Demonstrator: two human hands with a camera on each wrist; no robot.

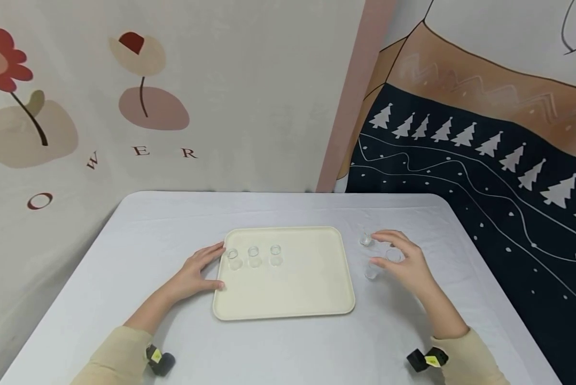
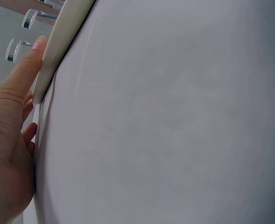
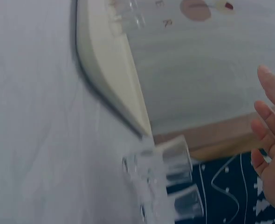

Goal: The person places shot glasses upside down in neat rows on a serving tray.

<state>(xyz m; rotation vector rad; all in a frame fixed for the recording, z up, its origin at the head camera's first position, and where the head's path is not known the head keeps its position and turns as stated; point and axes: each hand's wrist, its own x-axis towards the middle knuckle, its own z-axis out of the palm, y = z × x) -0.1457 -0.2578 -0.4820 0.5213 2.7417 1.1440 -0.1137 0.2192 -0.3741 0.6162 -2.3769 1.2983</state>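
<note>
A cream tray (image 1: 312,289) lies on the table, with three small clear glass cups (image 1: 254,257) in a row on its back left part. My left hand (image 1: 194,274) rests against the tray's left edge, fingers and thumb fairly straight. In the left wrist view its thumb (image 2: 23,70) lies along the rim, near the cups. To the right of the tray, my right hand (image 1: 408,262) hovers around a clear cup (image 1: 393,255), thumb and fingers spread apart. Two more clear cups, one behind (image 1: 365,239) and one in front (image 1: 372,272), stand close to its fingertips.
A white cloth (image 1: 288,353) covers the table. Behind it hangs a pale curtain with flower prints (image 1: 259,96); on the right is a dark cloth with white trees (image 1: 461,182). Each sleeve has a small black device (image 1: 160,361) at the cuff.
</note>
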